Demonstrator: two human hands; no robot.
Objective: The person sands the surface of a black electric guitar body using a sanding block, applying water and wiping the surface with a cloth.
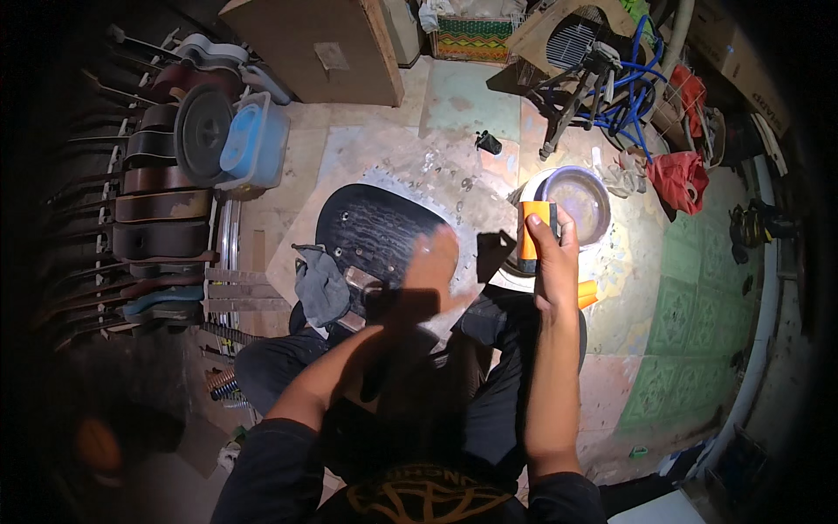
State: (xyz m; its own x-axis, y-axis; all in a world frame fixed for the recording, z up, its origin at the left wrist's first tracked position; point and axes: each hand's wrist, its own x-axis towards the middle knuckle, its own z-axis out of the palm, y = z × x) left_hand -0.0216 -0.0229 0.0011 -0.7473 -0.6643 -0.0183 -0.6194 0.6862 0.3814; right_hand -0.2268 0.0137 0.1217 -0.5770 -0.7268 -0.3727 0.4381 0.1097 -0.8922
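Note:
A black rounded panel point(377, 229) with pale streaks and small holes lies in front of me, its far end curved. My left hand point(432, 260) is over its right side, smeared by motion, so its fingers cannot be made out. To the right, my right hand point(555, 258) is closed around a small orange-and-black block point(534, 236), thumb on its face. That block is held up in front of a round bowl point(587, 203) with a bluish rim. Against the panel's near left side rests a grey cloth point(321, 284), beside a metal-looking piece point(360, 279).
Another orange piece point(587, 293) lies right of my right wrist. Beyond the panel stands a small black container point(489, 142). Curved, long-ended items point(161, 207) are stacked at left beside a blue tub point(247, 144). A blue hose point(642, 96) and a red bag point(677, 182) occupy the far right.

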